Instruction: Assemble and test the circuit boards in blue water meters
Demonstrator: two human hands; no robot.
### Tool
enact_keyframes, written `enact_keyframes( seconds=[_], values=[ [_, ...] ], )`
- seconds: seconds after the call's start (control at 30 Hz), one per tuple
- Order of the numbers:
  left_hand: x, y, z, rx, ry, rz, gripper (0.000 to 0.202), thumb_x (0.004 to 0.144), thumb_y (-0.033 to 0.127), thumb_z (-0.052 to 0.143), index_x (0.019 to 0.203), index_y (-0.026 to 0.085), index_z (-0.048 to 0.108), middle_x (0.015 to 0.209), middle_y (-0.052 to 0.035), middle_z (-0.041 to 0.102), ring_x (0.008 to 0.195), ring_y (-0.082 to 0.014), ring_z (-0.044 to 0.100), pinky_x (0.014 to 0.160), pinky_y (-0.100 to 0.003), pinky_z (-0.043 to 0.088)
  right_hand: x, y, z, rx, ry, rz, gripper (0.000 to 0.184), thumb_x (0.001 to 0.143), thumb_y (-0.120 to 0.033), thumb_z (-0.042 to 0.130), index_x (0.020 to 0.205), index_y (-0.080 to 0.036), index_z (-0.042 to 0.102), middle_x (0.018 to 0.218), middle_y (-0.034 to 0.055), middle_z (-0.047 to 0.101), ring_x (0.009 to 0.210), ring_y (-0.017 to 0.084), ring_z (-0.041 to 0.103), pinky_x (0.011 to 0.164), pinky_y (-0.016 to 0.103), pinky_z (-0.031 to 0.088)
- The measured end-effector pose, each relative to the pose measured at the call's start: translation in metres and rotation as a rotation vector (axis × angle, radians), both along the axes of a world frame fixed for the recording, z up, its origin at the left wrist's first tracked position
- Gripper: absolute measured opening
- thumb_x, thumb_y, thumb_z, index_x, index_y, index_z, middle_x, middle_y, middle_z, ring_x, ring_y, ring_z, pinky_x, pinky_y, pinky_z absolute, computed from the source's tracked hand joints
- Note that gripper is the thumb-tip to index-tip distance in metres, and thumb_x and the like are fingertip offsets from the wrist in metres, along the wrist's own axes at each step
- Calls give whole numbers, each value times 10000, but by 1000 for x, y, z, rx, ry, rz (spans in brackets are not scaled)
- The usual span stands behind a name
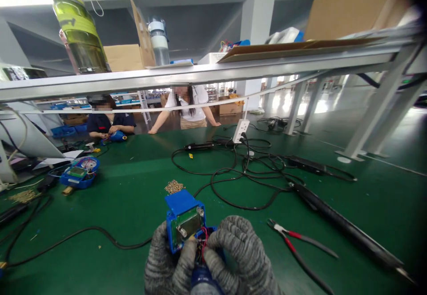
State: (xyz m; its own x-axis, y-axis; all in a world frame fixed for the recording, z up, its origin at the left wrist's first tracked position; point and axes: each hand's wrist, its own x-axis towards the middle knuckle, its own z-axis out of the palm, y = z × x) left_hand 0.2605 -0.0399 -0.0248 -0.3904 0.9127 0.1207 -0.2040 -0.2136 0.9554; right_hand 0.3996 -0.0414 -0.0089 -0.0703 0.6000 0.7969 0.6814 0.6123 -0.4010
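Observation:
Both my hands wear grey knitted gloves and are closed around one blue device (pixel 184 220) at the bottom centre. It has a blue plastic housing, a green circuit board with a small display and red wires at its lower right. My left hand (pixel 168 264) grips its lower left side. My right hand (pixel 240 257) wraps round the right side, fingers curled by the wires. A small heap of brass screws (pixel 174 186) lies on the green table (pixel 133 206) just beyond the device.
Red-handled pliers (pixel 293 237) lie right of my hands, beside a long black tool (pixel 336 221). Black cables (pixel 247 175) tangle mid-table near a white power strip (pixel 240 131). Another blue device (pixel 78 172) sits at left. Two people work at the far side.

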Motion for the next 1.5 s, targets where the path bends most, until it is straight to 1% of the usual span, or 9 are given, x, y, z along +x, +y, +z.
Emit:
enact_keyframes(
  seconds=[0.2,0.43,0.63,0.8,0.93,1.2,1.3,1.43,1.5],
  values=[
    [-2,0,1,-11,75,66,588,625,526,873,1077,229,640,989,-12,767,858,-169,717,788,-228,576,-2,-2,-5,-117,66,-119,83,743,-208,690,784,-221,619,716,22,610,695,205,580,620,339,489],
    [9,-6,0,-15,-68,-26,517,707,503,829,1124,285,616,944,9,779,773,-189,740,708,-263,602,0,-1,-12,-203,72,-111,173,730,-315,767,756,-234,617,714,15,597,684,201,574,611,333,492],
    [6,-5,0,-23,50,39,568,630,493,878,1084,246,641,938,5,770,798,-164,722,717,-206,570,3,0,-10,-182,99,-101,26,802,-219,682,802,-224,657,768,31,635,761,216,597,682,356,499],
    [2,-4,-6,-31,176,63,576,634,516,858,1080,222,644,987,-28,762,853,-198,707,723,-234,554,0,2,-6,-94,146,-123,69,769,-150,640,739,-212,642,734,31,635,734,217,581,670,357,474],
    [0,-4,-8,-35,203,39,547,663,520,835,1086,233,641,1025,-22,757,900,-196,697,775,-242,547,3,1,-2,-104,120,-124,75,788,-151,615,754,-209,648,748,39,648,741,226,575,693,381,473],
    [-5,0,0,-70,158,-72,543,658,495,852,1090,219,674,1078,-42,756,972,-214,701,872,-271,543,15,3,-6,-187,-10,-88,110,832,-163,540,870,-190,640,819,70,651,774,242,590,715,406,499],
    [-13,4,-1,-91,149,-139,557,642,452,874,1098,206,669,1096,-66,754,980,-232,709,871,-293,564,18,2,0,-346,65,-2,112,807,-149,516,837,-187,617,807,62,639,774,232,590,725,398,489],
    [-21,8,5,-123,34,-280,586,641,414,884,1120,177,644,1078,-99,764,940,-256,732,826,-320,598,23,3,12,-661,338,329,75,850,-205,516,881,-191,582,849,28,616,797,188,593,739,341,492],
    [-21,8,12,-131,-28,-305,606,633,398,891,1131,166,635,1065,-109,768,914,-269,742,800,-333,611,25,5,13,-704,435,435,91,869,-231,526,929,-197,585,878,19,609,813,176,591,741,323,494]
  ],
)
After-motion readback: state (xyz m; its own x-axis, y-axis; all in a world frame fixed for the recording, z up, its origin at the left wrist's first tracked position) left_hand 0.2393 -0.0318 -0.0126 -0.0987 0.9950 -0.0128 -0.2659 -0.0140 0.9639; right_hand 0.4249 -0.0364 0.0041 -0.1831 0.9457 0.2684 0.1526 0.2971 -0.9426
